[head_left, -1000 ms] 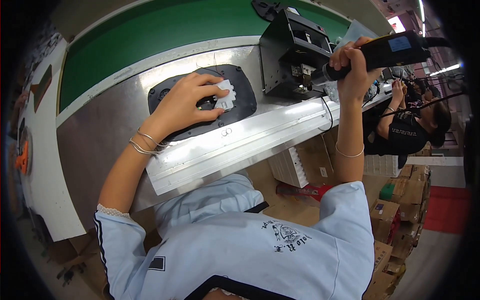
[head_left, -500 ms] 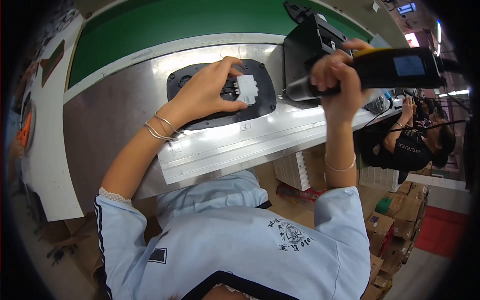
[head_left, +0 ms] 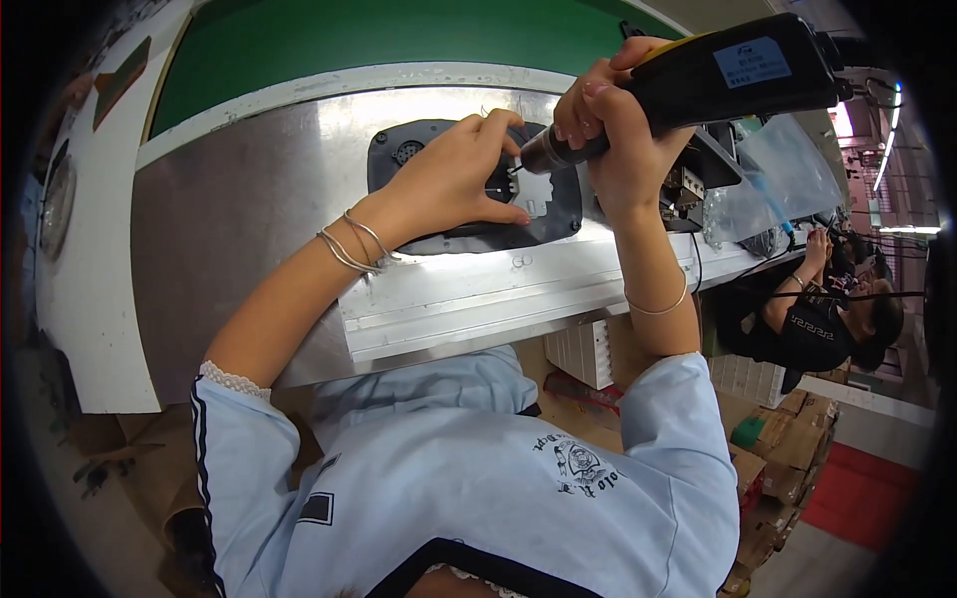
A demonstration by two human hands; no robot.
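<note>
Bare table (head_left: 239,199) gives me room left of the black panel (head_left: 566,207); a metal rail (head_left: 478,307) bounds the near edge and a green surface (head_left: 379,42) the far side. Black equipment (head_left: 716,161) and a clear plastic bag (head_left: 783,164) crowd the right.

My left hand (head_left: 451,177) arches over the panel, thumb and fingers spread about the left end of the white block (head_left: 536,195), which lies on the panel's right half. My right hand (head_left: 630,130) is raised, grip clamped around the power screwdriver (head_left: 688,88), nose angled down-left toward the block.

I cannot tell whether the left grip clamps the block or the bit makes contact.
</note>
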